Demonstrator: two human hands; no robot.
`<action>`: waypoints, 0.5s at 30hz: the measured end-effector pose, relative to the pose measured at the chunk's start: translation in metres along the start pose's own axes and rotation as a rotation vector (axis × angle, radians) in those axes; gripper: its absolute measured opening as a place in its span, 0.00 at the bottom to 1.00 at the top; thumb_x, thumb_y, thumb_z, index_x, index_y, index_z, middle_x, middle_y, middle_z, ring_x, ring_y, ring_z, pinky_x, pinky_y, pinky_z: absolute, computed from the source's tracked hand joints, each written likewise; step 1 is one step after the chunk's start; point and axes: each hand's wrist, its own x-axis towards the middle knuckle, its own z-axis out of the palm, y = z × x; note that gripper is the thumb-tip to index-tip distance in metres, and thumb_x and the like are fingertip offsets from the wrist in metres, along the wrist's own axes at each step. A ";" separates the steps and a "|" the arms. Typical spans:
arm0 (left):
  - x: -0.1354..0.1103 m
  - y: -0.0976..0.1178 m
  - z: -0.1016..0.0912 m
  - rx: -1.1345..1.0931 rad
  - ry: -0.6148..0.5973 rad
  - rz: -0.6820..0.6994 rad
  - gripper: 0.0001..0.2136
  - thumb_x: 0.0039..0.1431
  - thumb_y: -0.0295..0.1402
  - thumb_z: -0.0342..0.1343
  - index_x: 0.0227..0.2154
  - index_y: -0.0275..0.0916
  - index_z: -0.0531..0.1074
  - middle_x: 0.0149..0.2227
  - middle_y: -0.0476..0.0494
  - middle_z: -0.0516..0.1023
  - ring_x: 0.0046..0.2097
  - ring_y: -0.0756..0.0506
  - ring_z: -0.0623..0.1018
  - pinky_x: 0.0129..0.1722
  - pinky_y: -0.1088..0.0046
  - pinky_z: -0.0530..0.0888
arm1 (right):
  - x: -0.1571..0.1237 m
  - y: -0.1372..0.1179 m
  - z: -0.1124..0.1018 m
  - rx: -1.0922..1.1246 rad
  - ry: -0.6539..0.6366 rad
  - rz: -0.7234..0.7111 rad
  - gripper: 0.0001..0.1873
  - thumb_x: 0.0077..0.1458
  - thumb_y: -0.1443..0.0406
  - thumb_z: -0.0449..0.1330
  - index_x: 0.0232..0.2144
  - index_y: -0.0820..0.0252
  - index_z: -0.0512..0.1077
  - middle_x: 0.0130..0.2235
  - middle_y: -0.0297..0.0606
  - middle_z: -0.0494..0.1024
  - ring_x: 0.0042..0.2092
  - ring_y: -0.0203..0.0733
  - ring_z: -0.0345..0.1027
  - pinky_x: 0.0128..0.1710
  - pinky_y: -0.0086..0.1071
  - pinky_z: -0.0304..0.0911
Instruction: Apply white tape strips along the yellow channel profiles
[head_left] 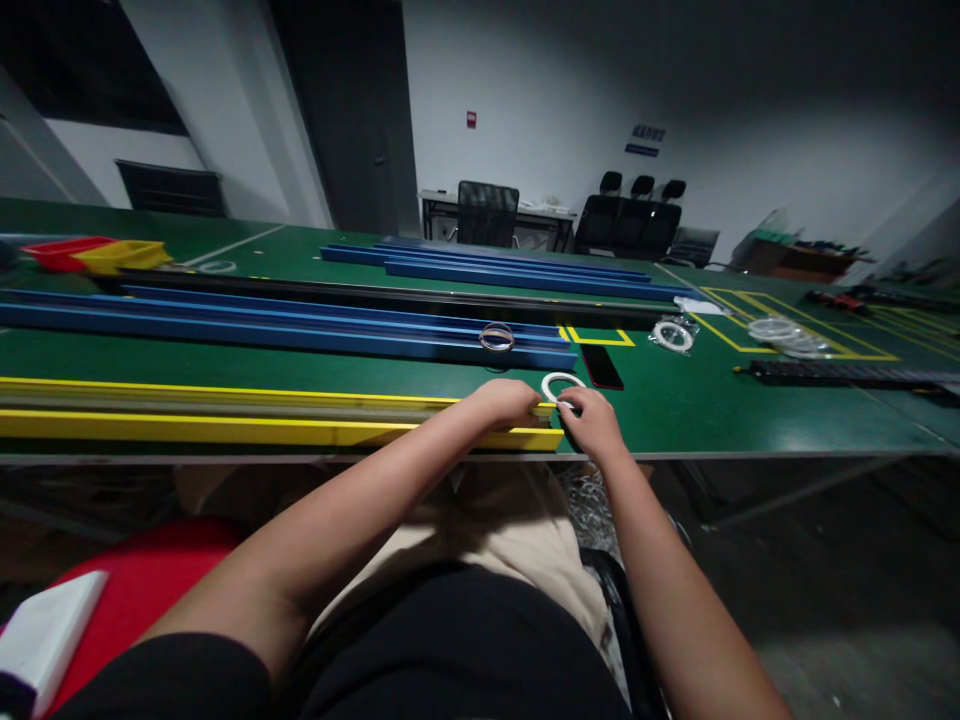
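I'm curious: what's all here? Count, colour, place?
table: one, green, across middle
front channel: one, yellow, near edge
rear channels: several, blue, farther back
flat ring: one, white, by right hand
thin ring: one, brownish, on rear channel
bars: several, black, midtable and right
phone: one, dark, beyond right hand
bins: two, red, yellow, far left
bagged roll: one, white, right of phone
chairs: several, black, far wall
left hand: one, bare, at front channel
right hand: one, bare, beside flat ring

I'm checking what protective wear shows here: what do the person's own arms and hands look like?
The left hand and right hand are gloveless, with no watch or bracelet visible at either wrist. Both forearms are uncovered. A plain black fabric sleeve ends near the left elbow; any right sleeve is out of view.
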 end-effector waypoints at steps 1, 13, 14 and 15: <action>0.000 0.000 0.000 0.001 0.002 -0.006 0.17 0.60 0.45 0.54 0.42 0.40 0.80 0.44 0.35 0.84 0.44 0.39 0.83 0.39 0.70 0.73 | -0.001 0.000 -0.001 0.017 -0.009 -0.026 0.10 0.60 0.61 0.58 0.39 0.54 0.79 0.46 0.39 0.82 0.50 0.47 0.72 0.56 0.43 0.64; 0.003 0.001 0.001 -0.008 0.002 -0.009 0.17 0.61 0.44 0.53 0.42 0.40 0.80 0.43 0.34 0.84 0.43 0.38 0.83 0.38 0.70 0.73 | 0.003 0.005 -0.005 0.028 -0.225 -0.171 0.08 0.56 0.61 0.64 0.39 0.50 0.80 0.54 0.37 0.78 0.58 0.49 0.68 0.60 0.49 0.61; 0.003 0.001 0.002 -0.010 0.004 -0.010 0.17 0.62 0.44 0.53 0.42 0.40 0.80 0.43 0.34 0.84 0.43 0.39 0.83 0.38 0.71 0.73 | 0.003 0.005 -0.005 0.030 -0.231 -0.170 0.08 0.56 0.61 0.64 0.39 0.50 0.80 0.55 0.37 0.78 0.59 0.49 0.67 0.60 0.49 0.60; 0.003 0.001 0.002 -0.012 0.006 -0.011 0.17 0.62 0.45 0.52 0.43 0.40 0.80 0.43 0.34 0.84 0.43 0.39 0.83 0.38 0.71 0.73 | 0.004 0.006 -0.004 0.031 -0.234 -0.163 0.08 0.56 0.61 0.65 0.39 0.50 0.80 0.55 0.37 0.78 0.59 0.49 0.67 0.60 0.49 0.60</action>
